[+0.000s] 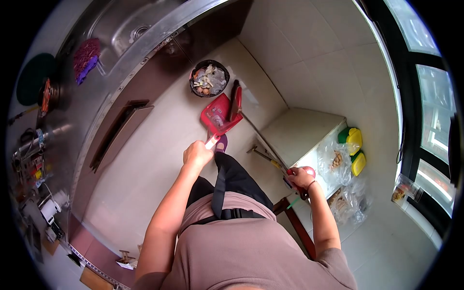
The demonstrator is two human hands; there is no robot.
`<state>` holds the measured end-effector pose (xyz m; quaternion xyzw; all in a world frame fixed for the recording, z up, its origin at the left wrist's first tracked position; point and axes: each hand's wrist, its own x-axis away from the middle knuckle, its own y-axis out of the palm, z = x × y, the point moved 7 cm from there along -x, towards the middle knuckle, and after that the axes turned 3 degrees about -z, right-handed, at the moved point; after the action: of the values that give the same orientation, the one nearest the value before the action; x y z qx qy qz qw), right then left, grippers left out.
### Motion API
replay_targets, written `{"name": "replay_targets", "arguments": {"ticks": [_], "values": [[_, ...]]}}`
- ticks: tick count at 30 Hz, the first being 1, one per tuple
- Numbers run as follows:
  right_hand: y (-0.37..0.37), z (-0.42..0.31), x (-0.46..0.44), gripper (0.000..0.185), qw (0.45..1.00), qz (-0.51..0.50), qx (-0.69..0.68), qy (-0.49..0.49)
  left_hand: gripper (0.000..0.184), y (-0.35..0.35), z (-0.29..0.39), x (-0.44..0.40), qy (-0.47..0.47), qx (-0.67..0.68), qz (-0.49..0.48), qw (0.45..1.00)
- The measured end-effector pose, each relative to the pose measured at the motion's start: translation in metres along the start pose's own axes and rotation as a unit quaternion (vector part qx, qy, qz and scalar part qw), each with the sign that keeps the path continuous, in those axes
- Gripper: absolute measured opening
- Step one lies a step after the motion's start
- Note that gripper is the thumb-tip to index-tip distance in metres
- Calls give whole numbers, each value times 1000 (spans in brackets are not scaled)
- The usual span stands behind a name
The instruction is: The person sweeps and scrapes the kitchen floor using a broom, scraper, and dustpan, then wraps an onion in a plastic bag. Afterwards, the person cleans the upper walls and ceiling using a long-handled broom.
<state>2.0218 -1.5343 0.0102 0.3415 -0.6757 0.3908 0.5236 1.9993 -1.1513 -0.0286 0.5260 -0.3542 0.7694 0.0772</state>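
Note:
My left hand (198, 154) is closed around the white-and-red handle of a red dustpan (211, 116), whose pan rests on the floor by my foot. In my right hand (300, 179) is the upper end of a long-handled broom (263, 137). The broom's red and dark head (236, 101) leans over the dustpan's right side. Clear or pale scraps that I cannot make out lie in the pan. Just beyond the dustpan stands a black-lined waste bin (209, 79) filled with eggshells, plastic and other rubbish. A round reddish thing (308, 170) shows beside my right hand.
A low white ledge (299, 130) on the right bears plastic bags (333, 157) and yellow-green containers (355, 137). A hammer-like tool (265, 156) leans beside it. At left, a cabinet door (121, 135) stands ajar below the steel sink counter (116, 48).

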Motion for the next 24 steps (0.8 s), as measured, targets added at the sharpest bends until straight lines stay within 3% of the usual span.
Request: {"name": "replay_targets", "arguments": {"ticks": [2,4,6,10,13,17,20,24], "values": [[-9,17,-15,31,1000,15,-9,24,26,1,-7,-1,6,-4,2,1000],[-37,-6,-37,31,967,146,161,-132,26,1,-13,0,6,-5,4,1000],[-60,-30,-63,36,968,135,198,-73,25,0,-19,2,3,-10,4,1000],[-111,-106,-108,29,924,230,306,-7,27,-6,-30,15,-30,-14,-13,999],[-126,-162,-145,44,893,223,391,-3,27,-13,-42,26,-46,-19,-2,999],[-94,-173,-192,74,855,219,466,66,27,-23,-62,39,-66,-4,18,998],[-40,-152,-172,78,841,149,513,89,27,-26,-85,41,-77,6,24,997],[29,-101,-139,73,834,151,523,91,26,-29,-115,37,-66,16,27,997]]}}
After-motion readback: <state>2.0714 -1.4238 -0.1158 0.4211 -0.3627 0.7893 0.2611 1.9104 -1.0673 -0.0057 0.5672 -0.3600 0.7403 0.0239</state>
